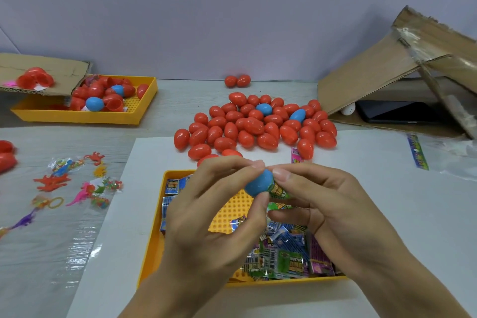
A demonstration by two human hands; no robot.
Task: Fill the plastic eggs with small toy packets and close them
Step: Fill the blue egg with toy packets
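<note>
Above the near yellow tray (152, 248) of packets, the left hand (214, 217) pinches a blue egg half (259, 183). The right hand (333, 204) grips a green packet (280, 191) at its opening. Behind on the table (387, 188) lies a pile of red eggs (254, 126).

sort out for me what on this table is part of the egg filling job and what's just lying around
In the job:
- blue egg half, gripped by left hand
- green toy packet, pushed in by right hand
- near yellow tray of packets
- pile of closed eggs
- far yellow tray of egg halves

Lying about:
- cardboard box
- dark tablet
- loose rubbery toys
</note>
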